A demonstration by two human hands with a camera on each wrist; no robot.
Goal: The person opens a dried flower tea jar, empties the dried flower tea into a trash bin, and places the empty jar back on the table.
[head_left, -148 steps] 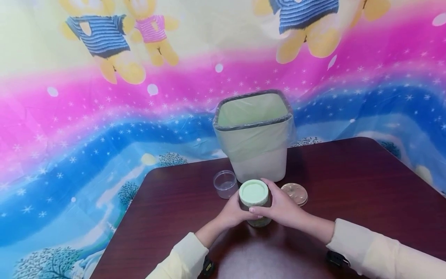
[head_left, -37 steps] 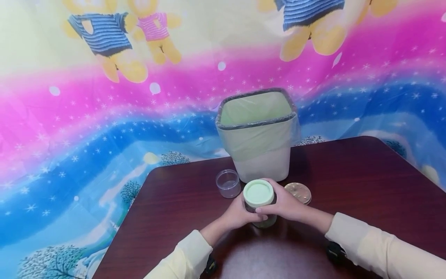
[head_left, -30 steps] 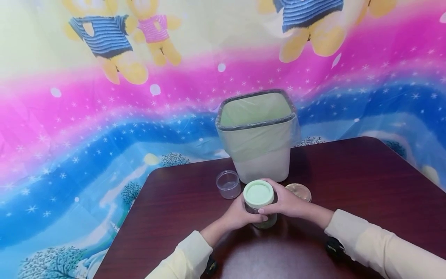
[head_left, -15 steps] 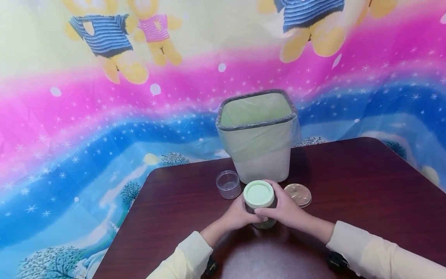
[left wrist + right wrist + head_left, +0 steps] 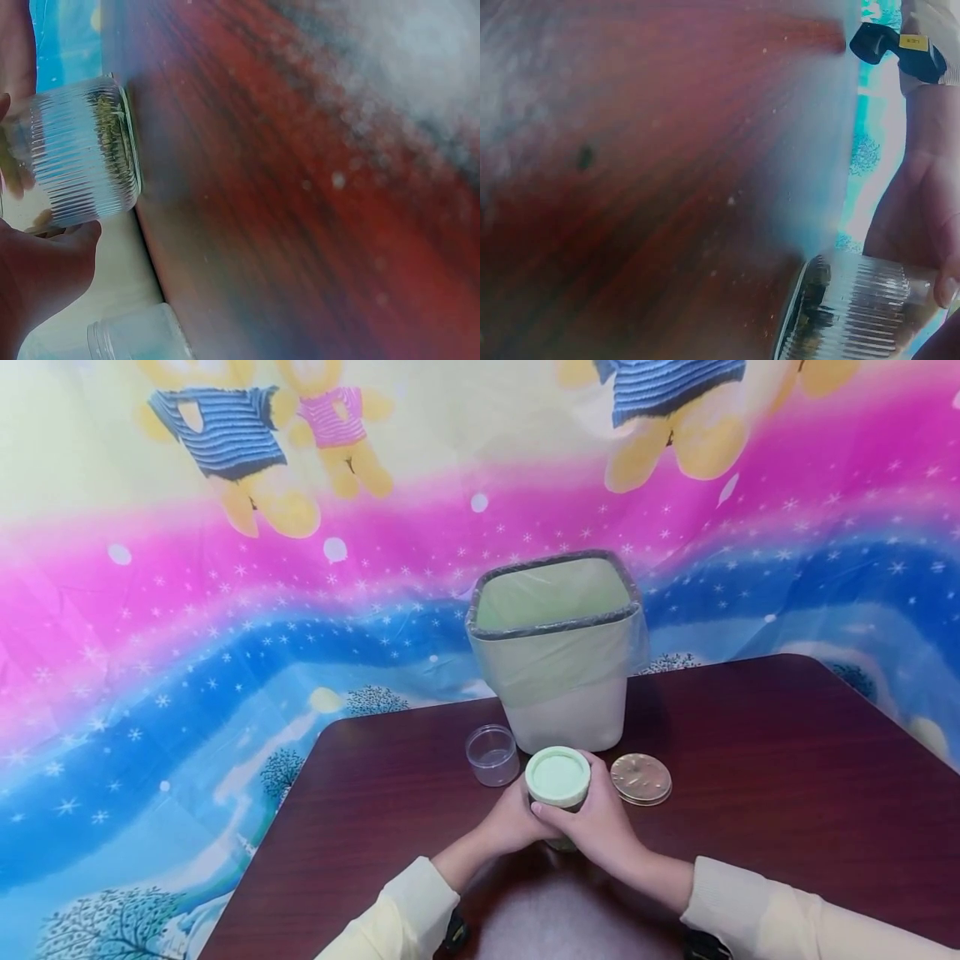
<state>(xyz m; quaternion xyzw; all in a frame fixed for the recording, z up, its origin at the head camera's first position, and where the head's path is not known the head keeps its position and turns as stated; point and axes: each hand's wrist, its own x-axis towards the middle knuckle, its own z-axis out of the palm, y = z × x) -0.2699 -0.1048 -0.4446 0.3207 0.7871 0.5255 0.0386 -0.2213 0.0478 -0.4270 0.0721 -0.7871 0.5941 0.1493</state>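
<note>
A ribbed clear jar [image 5: 75,154] with a pale green lid [image 5: 558,774] stands upright between both hands. Dry greenish-brown bits lie in its bottom, as the left wrist view shows. My left hand [image 5: 516,820] grips the jar's body from the left. From the right, my right hand [image 5: 606,820] holds the upper part, its thumb across the front just below the lid's rim. The far fingers of both hands are hidden behind the jar in the head view. The jar's base [image 5: 791,322] is at the tabletop; whether it touches is hard to tell.
Behind the jar stands a pale waste bin [image 5: 562,710] lined with a clear bag. A small clear plastic tub [image 5: 492,758] is to the left. Gold-coloured round discs [image 5: 641,778] lie stacked to the right on the dark red table [image 5: 765,743]. A printed cloth [image 5: 225,610] hangs behind.
My right hand has turned about the jar, its wrist swinging nearer and to the left, uncovering more of the gold discs. Left hand and jar stay nearly in place.
</note>
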